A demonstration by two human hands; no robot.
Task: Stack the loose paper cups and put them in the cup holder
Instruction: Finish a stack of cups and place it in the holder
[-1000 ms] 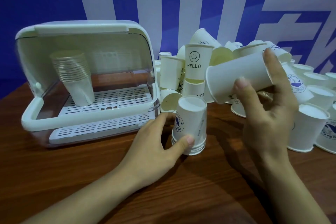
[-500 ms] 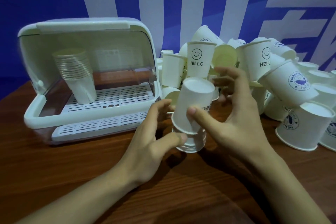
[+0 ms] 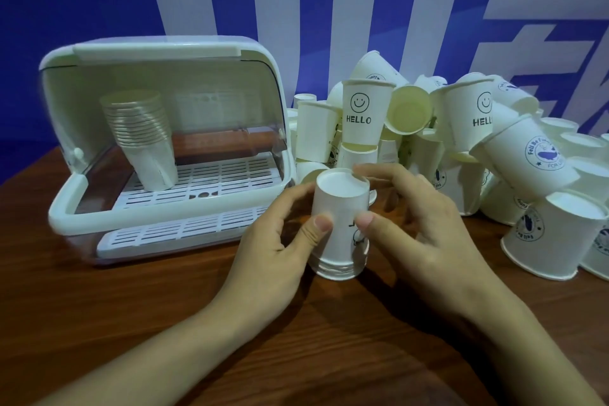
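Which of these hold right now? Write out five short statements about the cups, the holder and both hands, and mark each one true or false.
1. Both hands grip the upside-down cup stack on the table. True: the left hand and right hand each have a thumb on its front.
2. The cup holder has its lid closed. False: the lid is raised, and the inside shows.
3. A stack of cups already stands inside the holder. True.
4. The loose cups lie left of the holder. False: they are piled to its right.
5. The smiley cup reads HELLO. True.
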